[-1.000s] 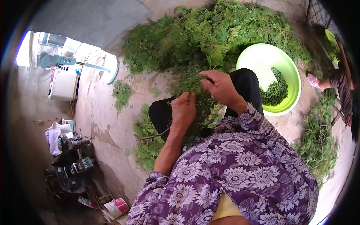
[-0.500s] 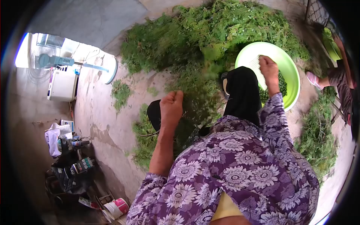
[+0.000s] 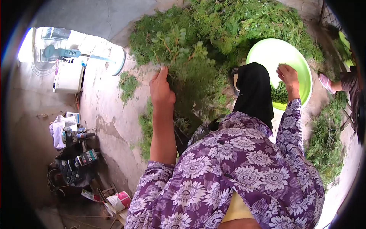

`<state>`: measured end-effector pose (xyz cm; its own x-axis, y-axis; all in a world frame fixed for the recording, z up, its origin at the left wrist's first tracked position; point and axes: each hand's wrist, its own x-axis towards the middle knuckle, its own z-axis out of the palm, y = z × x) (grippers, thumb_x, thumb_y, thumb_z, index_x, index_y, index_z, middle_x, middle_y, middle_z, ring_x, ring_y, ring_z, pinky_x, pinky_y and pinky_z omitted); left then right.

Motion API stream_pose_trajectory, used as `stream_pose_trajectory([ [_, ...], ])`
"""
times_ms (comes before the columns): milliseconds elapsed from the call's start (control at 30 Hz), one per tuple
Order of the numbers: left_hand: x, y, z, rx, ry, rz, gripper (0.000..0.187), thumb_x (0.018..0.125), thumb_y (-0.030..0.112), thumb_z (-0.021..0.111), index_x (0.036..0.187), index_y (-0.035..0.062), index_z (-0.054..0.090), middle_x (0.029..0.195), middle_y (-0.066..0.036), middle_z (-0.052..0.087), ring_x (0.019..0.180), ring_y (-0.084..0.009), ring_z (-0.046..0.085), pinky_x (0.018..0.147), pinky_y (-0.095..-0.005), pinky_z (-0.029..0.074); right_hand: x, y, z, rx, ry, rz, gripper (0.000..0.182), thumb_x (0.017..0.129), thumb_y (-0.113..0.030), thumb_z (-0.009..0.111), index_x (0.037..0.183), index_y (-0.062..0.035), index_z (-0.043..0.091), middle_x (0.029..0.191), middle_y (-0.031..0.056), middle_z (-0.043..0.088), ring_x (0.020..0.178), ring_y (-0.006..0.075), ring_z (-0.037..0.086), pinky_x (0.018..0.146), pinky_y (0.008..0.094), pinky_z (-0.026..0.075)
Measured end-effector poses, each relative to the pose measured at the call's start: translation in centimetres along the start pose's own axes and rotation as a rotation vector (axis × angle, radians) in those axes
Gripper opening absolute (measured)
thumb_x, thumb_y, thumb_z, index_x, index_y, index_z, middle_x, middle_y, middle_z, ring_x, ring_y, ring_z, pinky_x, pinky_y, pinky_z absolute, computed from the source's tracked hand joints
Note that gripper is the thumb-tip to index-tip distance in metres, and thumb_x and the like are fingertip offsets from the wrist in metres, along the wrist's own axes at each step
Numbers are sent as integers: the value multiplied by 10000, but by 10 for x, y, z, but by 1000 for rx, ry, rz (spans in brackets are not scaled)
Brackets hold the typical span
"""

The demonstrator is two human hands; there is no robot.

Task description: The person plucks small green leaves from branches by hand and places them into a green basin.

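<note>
My left hand [image 3: 162,87] is raised and closed on the stem of a leafy green branch [image 3: 177,44], which looks like a conifer sprig with small pale fruits or cones. The branch points up and away, over the ground. Above a light green basin [image 3: 308,82] is my right hand [image 3: 289,77], its fingers curled together; what they hold, if anything, is hidden. A heap of small round green pieces [image 3: 279,93] lies in the near part of the basin, just below that hand.
A large pile of cut branches [image 3: 236,26] spreads beyond my feet. More cuttings [image 3: 326,141] lie at the right, near another person's foot [image 3: 328,83]. A pedestal fan [image 3: 63,52], a white box [image 3: 68,76] and stacked clutter [image 3: 76,160] stand at the left.
My left hand has moved forward and slightly left, and a leafy branch now shows clearly in it. My right hand has shifted right and lower over the basin; its fingers look looser.
</note>
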<state>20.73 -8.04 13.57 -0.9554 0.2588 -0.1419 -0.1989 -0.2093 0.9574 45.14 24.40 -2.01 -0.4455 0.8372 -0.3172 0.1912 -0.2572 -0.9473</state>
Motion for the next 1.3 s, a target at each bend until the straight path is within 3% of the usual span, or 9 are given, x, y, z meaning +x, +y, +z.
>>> stream_pose_trajectory([
  [200,-2,10,9,-63,7,-68,163,842,149,534,921,7,519,802,-98,570,640,-218,571,494,-370,478,-73,-68,101,128,-733,-241,215,823,-112,569,999,11,577,871,57,621,764,114,591,693,223,471],
  [267,-2,9,8,-77,-3,-61,164,839,151,539,927,14,519,805,-95,570,643,-220,569,490,-372,476,-94,-80,128,-82,-900,-397,229,808,-163,595,962,5,604,833,41,613,750,88,564,667,227,458],
  [367,-8,12,11,-79,22,-68,161,836,150,546,926,20,518,809,-92,565,639,-222,563,490,-374,476,-106,-75,151,98,-1043,-151,267,827,-171,590,1015,18,572,914,54,611,821,111,574,719,230,459],
  [467,-5,10,8,-80,31,-64,155,833,147,550,918,22,514,820,-86,555,647,-217,556,500,-378,479,-104,-70,157,104,-1164,-158,321,820,-195,606,1052,21,557,948,58,605,852,108,562,742,237,454],
  [900,-7,6,5,-66,53,-141,157,835,176,542,943,68,506,847,-66,552,683,-221,530,528,-404,451,-135,-66,178,69,-1080,-373,448,701,-217,718,1037,38,566,948,75,608,895,113,534,789,244,425],
  [1000,-6,6,4,-78,45,-136,140,838,162,538,930,61,509,826,-70,560,653,-222,533,513,-397,454,-139,-64,182,49,-1093,-402,375,706,-186,709,982,33,581,886,44,609,834,96,529,751,246,430],
  [1067,-4,3,1,-86,25,-130,141,840,160,536,927,51,511,829,-74,565,656,-220,543,518,-384,463,-140,-68,181,0,-1144,-403,211,750,-108,671,903,4,578,776,-31,553,720,35,460,636,213,388],
  [1233,-8,-5,5,-129,-76,-110,159,842,155,542,931,25,523,865,-85,582,699,-199,573,574,-333,492,-139,-79,179,170,-1111,-293,164,752,-121,654,841,1,591,723,-19,564,681,52,486,621,225,415],
  [1300,-14,-13,9,-62,-171,-42,241,848,136,538,1042,-1,499,910,-83,590,740,-180,584,646,-300,496,-137,-81,177,177,-1074,-245,148,759,-114,645,841,-2,593,726,-19,565,679,48,487,612,216,412],
])
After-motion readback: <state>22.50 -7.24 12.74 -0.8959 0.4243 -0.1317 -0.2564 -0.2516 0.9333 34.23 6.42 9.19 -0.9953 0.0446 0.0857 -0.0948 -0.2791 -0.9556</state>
